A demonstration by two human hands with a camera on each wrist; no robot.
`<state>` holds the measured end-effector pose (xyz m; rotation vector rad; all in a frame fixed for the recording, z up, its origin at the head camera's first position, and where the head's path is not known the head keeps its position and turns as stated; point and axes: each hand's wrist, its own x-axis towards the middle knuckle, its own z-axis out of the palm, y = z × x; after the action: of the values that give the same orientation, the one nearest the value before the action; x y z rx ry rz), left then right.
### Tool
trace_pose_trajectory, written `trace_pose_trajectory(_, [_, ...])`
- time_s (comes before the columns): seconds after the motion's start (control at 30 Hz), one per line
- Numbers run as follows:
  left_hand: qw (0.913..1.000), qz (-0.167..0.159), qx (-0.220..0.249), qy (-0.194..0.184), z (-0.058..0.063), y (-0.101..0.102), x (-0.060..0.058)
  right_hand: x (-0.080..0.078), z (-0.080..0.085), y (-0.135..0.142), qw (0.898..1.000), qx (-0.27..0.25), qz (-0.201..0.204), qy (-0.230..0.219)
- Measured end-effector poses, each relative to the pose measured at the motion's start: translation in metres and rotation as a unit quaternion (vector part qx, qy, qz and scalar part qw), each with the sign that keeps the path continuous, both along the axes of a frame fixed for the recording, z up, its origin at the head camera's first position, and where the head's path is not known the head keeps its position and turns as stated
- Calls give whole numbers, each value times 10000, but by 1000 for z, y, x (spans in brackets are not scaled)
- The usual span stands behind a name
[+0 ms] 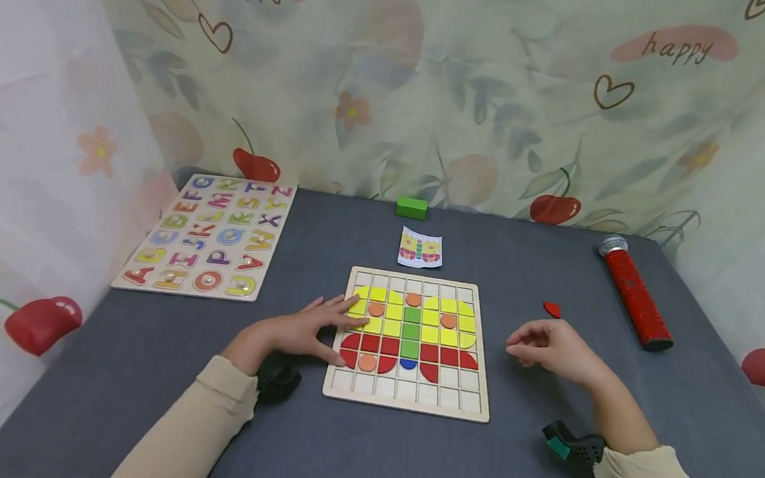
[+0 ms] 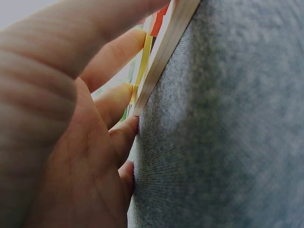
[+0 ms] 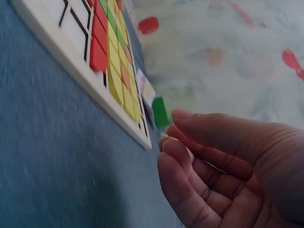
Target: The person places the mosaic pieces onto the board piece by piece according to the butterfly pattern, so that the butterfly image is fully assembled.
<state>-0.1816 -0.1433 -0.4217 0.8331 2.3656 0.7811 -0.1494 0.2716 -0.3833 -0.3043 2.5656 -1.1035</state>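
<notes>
In the head view, a square wooden grid board (image 1: 405, 404) holds a butterfly-like pattern of yellow, red, green, orange and blue flat pieces. My left hand (image 1: 309, 331) rests along the board's left edge, fingers spread, with some fingertips on the yellow pieces. The left wrist view shows those fingers (image 2: 114, 102) against the board's side. To the right of the board, my right hand (image 1: 558, 351) hovers with loosely bent fingers; I see nothing between them. Just behind it lies a loose red curved-edge piece (image 1: 551, 309). In the right wrist view, thumb and fingertips stand slightly apart.
A small picture card (image 1: 421, 248) with a butterfly pattern lies behind the board, and a green block (image 1: 411, 208) behind that. An alphabet puzzle board (image 1: 201, 238) lies at the back left. A red microphone (image 1: 635, 295) is at the right. Printed curtains enclose the table.
</notes>
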Motion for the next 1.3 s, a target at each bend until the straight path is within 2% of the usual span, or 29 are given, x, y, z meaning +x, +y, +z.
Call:
trace_pose_trajectory(0.27, [10000, -5, -17, 0, 0, 0, 0, 4, -3, 39, 9982, -135, -576, 55])
trace_pose_trajectory(0.5, [10000, -19, 6, -11, 1, 0, 0, 5, -13, 59, 9951, -153, -848, -480])
trace_pose_trajectory(0.57, [10000, -29, 15, -10, 1, 0, 0, 5, -18, 61, 9949, -87, -808, -592])
trace_pose_trajectory(0.73, [10000, -19, 25, -7, 1, 0, 0, 4, -25, 61, 9964, 30, -650, -550])
trace_pose_trajectory(0.93, [10000, 1, 22, -13, 0, 0, 1, 3, -26, 59, 9968, -232, -556, -528])
trace_pose_trajectory(1.3, [10000, -2, 1, 7, 0, 0, 0, 3, -22, 50, 9916, -604, -860, -756])
